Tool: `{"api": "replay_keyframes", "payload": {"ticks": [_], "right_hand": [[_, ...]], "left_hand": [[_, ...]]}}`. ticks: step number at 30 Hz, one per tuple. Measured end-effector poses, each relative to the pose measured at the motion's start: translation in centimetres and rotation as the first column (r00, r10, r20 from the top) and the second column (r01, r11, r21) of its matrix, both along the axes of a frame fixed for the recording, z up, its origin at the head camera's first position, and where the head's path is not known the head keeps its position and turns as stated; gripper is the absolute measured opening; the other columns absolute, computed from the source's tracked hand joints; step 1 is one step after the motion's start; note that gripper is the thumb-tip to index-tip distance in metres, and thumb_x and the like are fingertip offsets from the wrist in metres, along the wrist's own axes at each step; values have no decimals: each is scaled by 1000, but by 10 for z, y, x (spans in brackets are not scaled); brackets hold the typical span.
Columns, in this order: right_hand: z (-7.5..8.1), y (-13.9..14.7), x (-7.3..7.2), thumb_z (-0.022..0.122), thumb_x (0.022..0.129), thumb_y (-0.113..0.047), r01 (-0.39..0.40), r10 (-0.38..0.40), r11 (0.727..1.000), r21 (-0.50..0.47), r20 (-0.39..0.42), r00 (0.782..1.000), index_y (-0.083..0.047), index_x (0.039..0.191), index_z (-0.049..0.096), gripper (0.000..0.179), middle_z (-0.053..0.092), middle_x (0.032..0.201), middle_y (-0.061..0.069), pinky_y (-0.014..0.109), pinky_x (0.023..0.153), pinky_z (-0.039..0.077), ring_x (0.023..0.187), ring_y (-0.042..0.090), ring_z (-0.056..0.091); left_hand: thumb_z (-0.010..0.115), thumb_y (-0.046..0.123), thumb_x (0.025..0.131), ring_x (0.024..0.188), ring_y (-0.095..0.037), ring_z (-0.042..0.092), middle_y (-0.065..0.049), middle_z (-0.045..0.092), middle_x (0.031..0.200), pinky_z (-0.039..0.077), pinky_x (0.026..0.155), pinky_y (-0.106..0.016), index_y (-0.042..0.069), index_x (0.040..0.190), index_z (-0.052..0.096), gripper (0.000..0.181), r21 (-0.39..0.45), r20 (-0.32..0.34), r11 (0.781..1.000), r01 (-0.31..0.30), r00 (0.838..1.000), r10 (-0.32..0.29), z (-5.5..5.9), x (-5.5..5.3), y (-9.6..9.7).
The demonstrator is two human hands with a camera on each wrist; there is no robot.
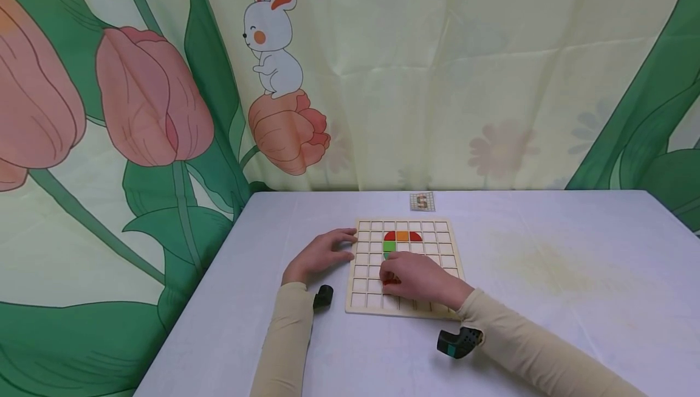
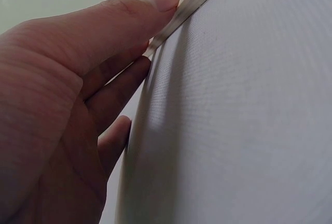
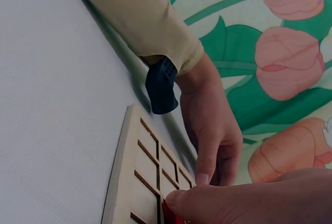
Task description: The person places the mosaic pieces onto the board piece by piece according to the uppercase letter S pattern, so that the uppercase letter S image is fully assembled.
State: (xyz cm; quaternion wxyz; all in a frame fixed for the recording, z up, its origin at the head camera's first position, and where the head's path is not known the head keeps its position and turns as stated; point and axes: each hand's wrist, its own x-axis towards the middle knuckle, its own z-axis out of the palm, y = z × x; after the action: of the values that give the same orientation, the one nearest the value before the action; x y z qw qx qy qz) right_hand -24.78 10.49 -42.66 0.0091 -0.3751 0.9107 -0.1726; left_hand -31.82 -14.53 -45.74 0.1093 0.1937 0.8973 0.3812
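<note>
A wooden grid board (image 1: 363, 310) lies on the table with small coloured pieces set in its cells. Along an upper row are a red quarter-round piece (image 1: 390, 236), an orange square (image 1: 402, 236) and another red rounded piece (image 1: 416, 237). A green square (image 1: 389, 246) sits below the first, with a teal piece (image 1: 386, 256) partly hidden under it. My right hand (image 1: 418, 276) reaches over the board's lower middle, thumb and fingers pinching a red piece (image 3: 170, 214), mostly covered. My left hand (image 1: 322, 254) rests its extended fingers at the board's left edge.
A small patterned card (image 1: 422, 202) lies behind the board near the table's far edge. The white-covered table (image 1: 547, 336) meets a printed curtain (image 1: 383, 81) with tulips and a rabbit. Black wrist devices (image 1: 459, 342) hang at both cuffs.
</note>
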Motion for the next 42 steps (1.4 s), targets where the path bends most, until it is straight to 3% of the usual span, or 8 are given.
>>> {"api": "replay_keyframes", "payload": {"ticks": [19,29,38,42], "right_hand": [[-3,1,3,76,86,-28,10,-10,1000,8,0,1000,-18,90,70,12,58,85,-9,23,66,49,74,6,49],[13,19,-8,72,87,-19,36,-26,996,-78,127,992,-14,100,72,14,63,95,-5,29,74,52,84,12,57],[18,41,-13,73,88,-17,99,-86,992,-84,143,986,-12,97,72,11,60,87,-9,25,68,50,78,12,54],[12,38,-9,72,87,-16,61,-51,995,-74,135,990,-11,98,72,12,63,91,-6,26,71,51,80,12,56]], "left_hand": [[72,25,90,141,-14,35,10,46,147,30,115,-38,18,130,64,41,-11,-3,1000,2,1000,-2,0,1,2],[72,25,90,141,-16,35,9,46,148,31,115,-40,17,130,63,43,-19,-4,1000,-2,1000,2,3,0,1],[73,25,89,141,-16,35,10,46,148,31,114,-39,18,130,64,42,-14,0,1000,-7,1000,7,1,-1,1],[74,25,89,141,-15,34,11,46,147,31,114,-38,18,129,65,41,-22,-2,1000,-14,1000,14,0,-1,1]]}}
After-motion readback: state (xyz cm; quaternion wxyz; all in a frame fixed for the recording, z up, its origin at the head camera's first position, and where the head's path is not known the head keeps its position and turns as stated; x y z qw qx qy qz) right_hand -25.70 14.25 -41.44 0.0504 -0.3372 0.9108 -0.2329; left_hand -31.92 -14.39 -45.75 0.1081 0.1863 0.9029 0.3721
